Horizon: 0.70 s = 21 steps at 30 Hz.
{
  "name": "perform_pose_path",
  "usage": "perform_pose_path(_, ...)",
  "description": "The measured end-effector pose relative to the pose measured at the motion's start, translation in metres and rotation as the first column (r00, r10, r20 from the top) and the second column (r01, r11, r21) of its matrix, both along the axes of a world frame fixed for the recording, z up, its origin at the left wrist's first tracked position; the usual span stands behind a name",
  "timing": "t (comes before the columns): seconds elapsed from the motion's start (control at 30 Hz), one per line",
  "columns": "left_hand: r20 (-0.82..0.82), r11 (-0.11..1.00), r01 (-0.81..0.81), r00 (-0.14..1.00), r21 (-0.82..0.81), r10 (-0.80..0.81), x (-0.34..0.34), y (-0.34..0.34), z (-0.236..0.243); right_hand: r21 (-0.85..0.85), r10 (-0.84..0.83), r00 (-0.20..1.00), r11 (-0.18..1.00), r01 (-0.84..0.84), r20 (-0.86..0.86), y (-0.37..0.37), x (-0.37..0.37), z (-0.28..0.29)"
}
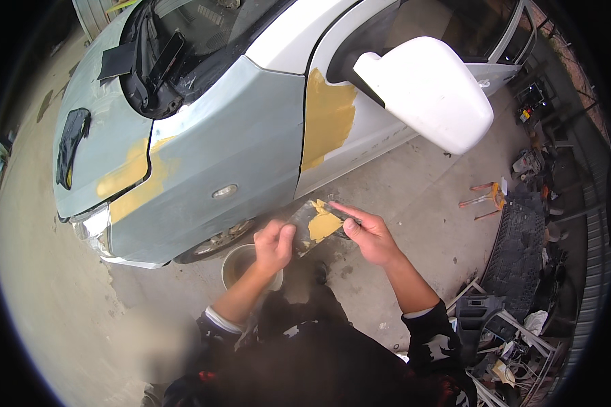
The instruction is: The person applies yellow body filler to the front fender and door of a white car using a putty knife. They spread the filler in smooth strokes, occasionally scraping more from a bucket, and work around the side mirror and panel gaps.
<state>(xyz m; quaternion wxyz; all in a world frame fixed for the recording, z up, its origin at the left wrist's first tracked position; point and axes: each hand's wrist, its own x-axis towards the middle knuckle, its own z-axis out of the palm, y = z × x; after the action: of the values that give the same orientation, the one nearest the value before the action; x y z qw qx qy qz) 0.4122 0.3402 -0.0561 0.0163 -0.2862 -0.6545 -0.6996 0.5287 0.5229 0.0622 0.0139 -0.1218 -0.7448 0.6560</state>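
Observation:
My left hand (274,244) is closed on the left edge of a dark, thin mixing plate (304,220) held in front of my body. A smear of yellow body filler (324,226) lies on the plate, with smaller bits at its upper and lower edges. At the plate's right side is my right hand (372,237), thumb bent in and fingers pressed round a dark piece too hidden to name. Ahead stands a car with a grey-primed front fender (231,142). Yellow filler patches show on the white door (327,119) and by the headlight (139,180).
A white bucket (229,261) stands on the concrete floor below my left forearm. The white side mirror (428,95) juts out at upper right. A dark glove-like item (72,146) rests on the hood. Right of me are an orange-legged stool (487,197) and piled car parts (506,271).

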Motion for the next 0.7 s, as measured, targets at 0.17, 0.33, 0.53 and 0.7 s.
perform_pose_path(0.17,0.457,0.948,0.103,0.857,0.302,-0.239,0.000,-0.031,0.014,-0.484,-0.110,0.983,0.859,0.168,0.146,0.004,0.012,-0.013)
perform_pose_path(0.33,0.633,0.916,0.251,0.664,0.313,-0.398,0.029,-0.034,0.008,-0.539,-0.143,0.986,0.825,0.167,0.087,-0.005,-0.014,-0.045)
perform_pose_path(0.53,0.710,0.984,-0.045,0.698,0.175,-0.094,0.025,-0.056,-0.021,0.345,-0.381,0.924,0.870,0.353,0.016,0.032,-0.073,-0.065)
perform_pose_path(0.7,0.777,0.980,-0.196,0.619,0.017,0.111,0.050,-0.066,-0.027,0.472,-0.308,0.889,0.762,0.444,-0.339,0.047,-0.110,-0.071)
